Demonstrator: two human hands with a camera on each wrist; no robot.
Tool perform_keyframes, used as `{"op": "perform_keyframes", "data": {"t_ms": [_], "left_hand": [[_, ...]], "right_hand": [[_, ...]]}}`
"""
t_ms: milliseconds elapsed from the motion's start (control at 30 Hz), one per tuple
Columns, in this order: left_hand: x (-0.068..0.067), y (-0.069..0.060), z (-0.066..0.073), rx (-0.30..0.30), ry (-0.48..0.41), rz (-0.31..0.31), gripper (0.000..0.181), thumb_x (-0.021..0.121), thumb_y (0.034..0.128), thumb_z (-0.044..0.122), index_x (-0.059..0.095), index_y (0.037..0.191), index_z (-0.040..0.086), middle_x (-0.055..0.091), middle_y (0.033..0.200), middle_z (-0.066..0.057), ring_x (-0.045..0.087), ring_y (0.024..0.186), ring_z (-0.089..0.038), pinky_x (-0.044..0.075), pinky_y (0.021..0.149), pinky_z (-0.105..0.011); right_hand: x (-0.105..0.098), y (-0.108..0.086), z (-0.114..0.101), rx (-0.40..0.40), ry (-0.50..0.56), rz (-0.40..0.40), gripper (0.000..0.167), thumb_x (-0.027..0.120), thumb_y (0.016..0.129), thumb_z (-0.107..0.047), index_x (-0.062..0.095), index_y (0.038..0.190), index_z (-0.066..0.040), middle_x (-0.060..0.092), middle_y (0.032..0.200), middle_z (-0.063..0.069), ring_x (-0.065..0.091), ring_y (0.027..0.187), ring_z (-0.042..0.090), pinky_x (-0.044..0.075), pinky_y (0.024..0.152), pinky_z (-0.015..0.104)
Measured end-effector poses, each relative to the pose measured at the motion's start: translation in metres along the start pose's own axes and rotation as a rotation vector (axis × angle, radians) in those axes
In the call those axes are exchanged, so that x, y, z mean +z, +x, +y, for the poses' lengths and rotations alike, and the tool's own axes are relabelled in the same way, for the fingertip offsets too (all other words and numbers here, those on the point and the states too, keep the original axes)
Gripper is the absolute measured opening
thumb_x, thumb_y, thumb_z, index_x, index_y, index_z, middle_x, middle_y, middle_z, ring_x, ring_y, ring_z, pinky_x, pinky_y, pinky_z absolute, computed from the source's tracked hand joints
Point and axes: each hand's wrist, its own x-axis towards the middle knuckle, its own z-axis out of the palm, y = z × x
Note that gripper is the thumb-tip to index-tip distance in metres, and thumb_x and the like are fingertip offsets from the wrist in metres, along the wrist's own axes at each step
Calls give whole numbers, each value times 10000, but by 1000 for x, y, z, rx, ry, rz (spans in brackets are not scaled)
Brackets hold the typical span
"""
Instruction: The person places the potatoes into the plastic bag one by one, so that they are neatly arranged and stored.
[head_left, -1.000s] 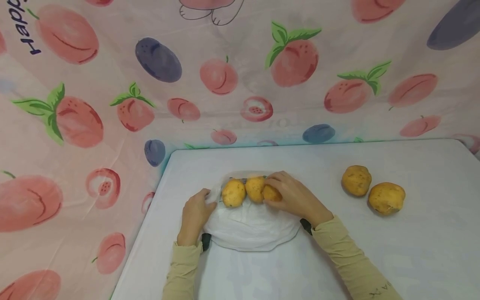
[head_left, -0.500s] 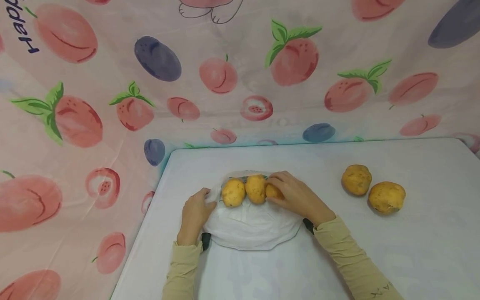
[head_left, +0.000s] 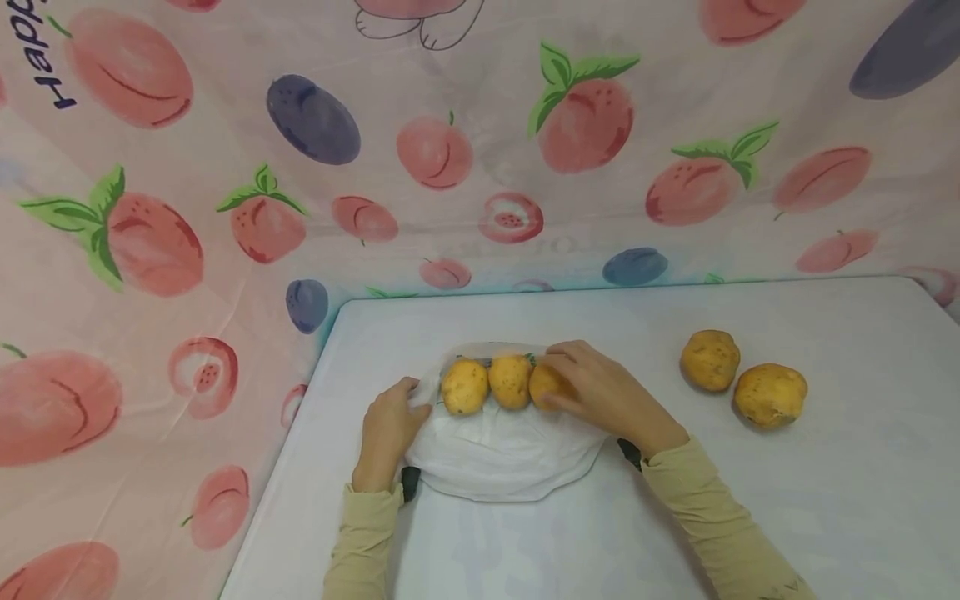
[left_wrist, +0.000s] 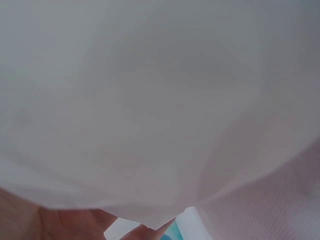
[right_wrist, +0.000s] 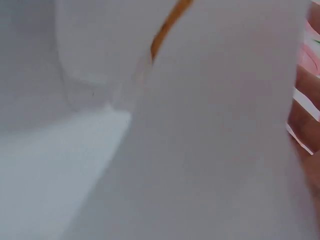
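A white, thin plastic bag (head_left: 502, 458) lies on the table. Three yellow potatoes sit in a row at its far side: a left potato (head_left: 464, 387), a middle potato (head_left: 510, 382) and a right potato (head_left: 546, 383). My left hand (head_left: 387, 429) holds the bag's left edge between thumb and fingers. Curved around the right potato are the thumb and fingers of my right hand (head_left: 600, 392), covering its right side. In the left wrist view, bag film (left_wrist: 150, 110) hides most of the hand. Film also fills the right wrist view, beside the spread fingers (right_wrist: 306, 120) and a sliver of potato (right_wrist: 167, 30).
Two more potatoes lie on the right of the white table (head_left: 862, 500): a rear potato (head_left: 710, 360) and a front potato (head_left: 770, 395). A fruit-printed cloth (head_left: 465, 83) rises behind the table and along its left side.
My right hand has shifted slightly right with the right potato, which now shows more and stands apart from the middle one. The left hand has stayed on the bag's edge.
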Motion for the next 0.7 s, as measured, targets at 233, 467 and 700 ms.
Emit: {"op": "perform_keyframes", "data": {"t_ms": [233,467,700], "left_hand": [[2,1,-1,16,7,10,446,754,860,173,640,1255,-1,679,1237,-190,640,1133,-409,528,928,-522],[2,1,-3,12,10,4,458,752,864,189,635,1268,7,676,1246,-184,641,1132,-407,530,923,-522],[2,1,-2,21,5,7,458,753,860,176,635,1265,-2,674,1244,-196,640,1130,-415,531,921,-525]], "right_hand": [[-10,-8,9,43,-28,-24,463,766,871,-340,656,1227,-66,609,1237,84,567,1172,246,525,977,407],[-19,-18,22,87,-45,-11,466,765,879,-284,631,1249,-35,603,1257,120,567,1188,279,524,976,443],[-29,-29,36,103,-82,21,453,761,881,-244,618,1250,-25,606,1254,154,583,1160,315,547,922,467]]}}
